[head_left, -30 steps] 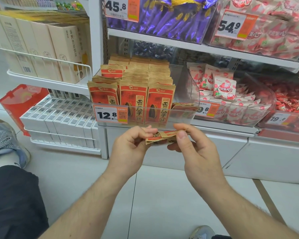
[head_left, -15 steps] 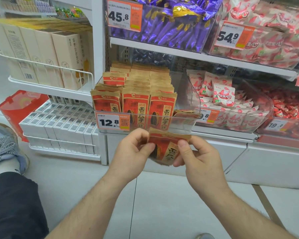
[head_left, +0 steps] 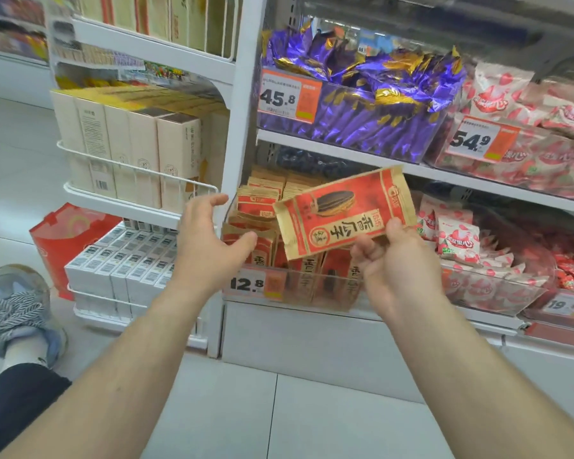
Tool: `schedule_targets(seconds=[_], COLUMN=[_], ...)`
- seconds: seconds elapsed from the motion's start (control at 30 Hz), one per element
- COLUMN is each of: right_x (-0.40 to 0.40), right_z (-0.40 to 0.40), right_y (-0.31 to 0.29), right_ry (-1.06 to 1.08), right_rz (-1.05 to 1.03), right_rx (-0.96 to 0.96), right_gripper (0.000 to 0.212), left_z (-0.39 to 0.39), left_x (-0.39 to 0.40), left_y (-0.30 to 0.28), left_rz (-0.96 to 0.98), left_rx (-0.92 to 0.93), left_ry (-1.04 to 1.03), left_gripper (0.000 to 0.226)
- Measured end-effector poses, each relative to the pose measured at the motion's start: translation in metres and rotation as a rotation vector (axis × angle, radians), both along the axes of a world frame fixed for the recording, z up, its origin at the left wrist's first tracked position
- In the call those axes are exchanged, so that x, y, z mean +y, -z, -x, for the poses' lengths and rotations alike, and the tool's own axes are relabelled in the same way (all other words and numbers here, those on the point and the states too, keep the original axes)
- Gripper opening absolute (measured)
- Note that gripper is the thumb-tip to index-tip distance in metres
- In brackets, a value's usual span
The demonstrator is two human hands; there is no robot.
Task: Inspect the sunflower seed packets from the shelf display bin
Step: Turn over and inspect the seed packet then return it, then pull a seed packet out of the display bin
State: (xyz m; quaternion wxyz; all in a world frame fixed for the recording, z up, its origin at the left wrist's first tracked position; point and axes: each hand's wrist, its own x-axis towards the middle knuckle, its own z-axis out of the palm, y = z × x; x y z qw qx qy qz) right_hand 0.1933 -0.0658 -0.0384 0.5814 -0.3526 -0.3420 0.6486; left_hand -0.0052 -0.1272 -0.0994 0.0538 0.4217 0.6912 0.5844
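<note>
Sunflower seed packet (head_left: 344, 212) is at the centre of the frame, lying sideways with its printed face toward us, in front of the clear bin (head_left: 318, 289) full of the same packets. Our right hand (head_left: 400, 260) pinches its lower right edge, thumb on the front, curled fingers behind. Our left hand (head_left: 209, 240) is beside it at the left, not touching, fingers spread wide and holding nothing.
</note>
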Motion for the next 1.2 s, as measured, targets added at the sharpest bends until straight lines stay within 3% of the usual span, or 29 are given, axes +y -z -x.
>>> schedule_targets(seconds=[0.1,0.2,0.3,0.47,0.63,0.73,0.8,1.0,1.1,1.2], right_x=[0.019,0.038,0.058,0.082,0.093,0.098,0.098,0.107,0.115,0.120], right_z=[0.024,0.046,0.070,0.100,0.119,0.125,0.131,0.158,0.167,0.176], right_y=[-0.018,-0.033,-0.038,-0.032,-0.022,-0.029,-0.039,-0.049,-0.041,-0.031], right_ry=[-0.003,-0.034,-0.079,-0.193,-0.401,-0.502,-0.539,-0.525,-0.546,-0.578], right_rz=[-0.020,-0.107,-0.202,-0.397,-0.443,-0.643,-0.772,-1.225,-1.237,-1.200], right_rx=[0.015,-0.030,-0.195,-0.679,-1.032,-1.486,-1.657,-1.849,-1.923,-1.973], right_gripper=[0.020,0.022,0.023,0.023,0.012,0.018,0.024,0.005,0.013,0.007], left_z=[0.016,0.027,0.036,0.036,0.037,0.040,0.041,0.044,0.044,0.044], left_x=[0.011,0.022,0.029,0.031,0.029,0.030,0.031,0.034,0.035,0.035], left_y=[-0.011,-0.018,-0.018,-0.011,-0.002,0.002,0.001,0.004,0.004,0.005], left_rz=[0.169,0.193,0.246,0.237,0.210,0.186,0.190,0.198,0.193,0.193], left_rx=[0.037,0.088,0.077,0.125,0.203,0.234,0.241,0.246,0.238,0.222], left_ry=[0.118,0.246,0.328,0.286,0.268,0.278,0.283,0.296,0.290,0.279], left_gripper=[0.085,0.083,0.078,0.046,0.039,0.035,0.033,0.032,0.030,0.029])
